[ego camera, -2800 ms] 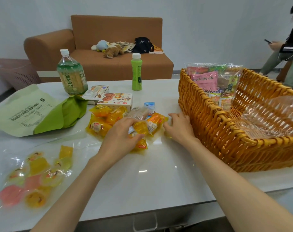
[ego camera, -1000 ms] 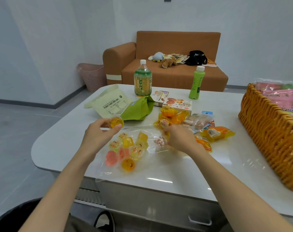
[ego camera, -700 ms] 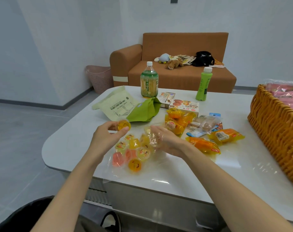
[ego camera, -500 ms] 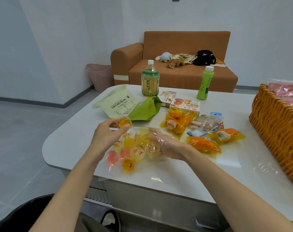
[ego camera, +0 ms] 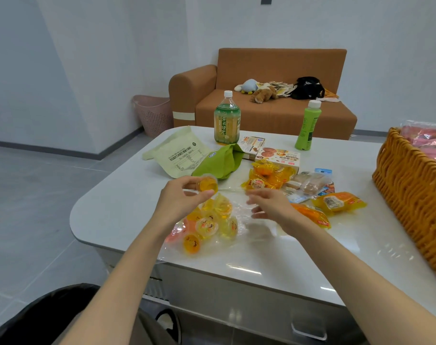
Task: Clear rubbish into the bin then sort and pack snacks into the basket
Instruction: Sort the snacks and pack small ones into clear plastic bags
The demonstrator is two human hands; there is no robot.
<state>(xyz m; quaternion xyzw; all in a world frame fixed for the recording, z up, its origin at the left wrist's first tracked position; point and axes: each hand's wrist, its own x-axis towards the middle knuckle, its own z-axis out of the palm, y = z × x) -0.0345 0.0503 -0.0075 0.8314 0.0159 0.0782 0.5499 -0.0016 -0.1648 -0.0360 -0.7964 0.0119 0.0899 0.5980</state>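
We pinch one jelly cup (ego camera: 207, 184) in the fingers (ego camera: 187, 181) of our left hand (ego camera: 177, 202), just above the clear bag (ego camera: 212, 225) on the counter (ego camera: 127, 202), while our right hand (ego camera: 269, 205), fingers spread, is nearer the basket (ego camera: 411, 195) far to the right.

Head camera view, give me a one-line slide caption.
Left hand holds a jelly cup near the bag of jellies, right hand open alongside.

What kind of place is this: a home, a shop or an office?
Probably a living room in a home: an orange-brown fabric sofa with soft toys on it stands behind the glossy white table, and a pink perforated plastic basket sits on the grey tiled floor beside it.
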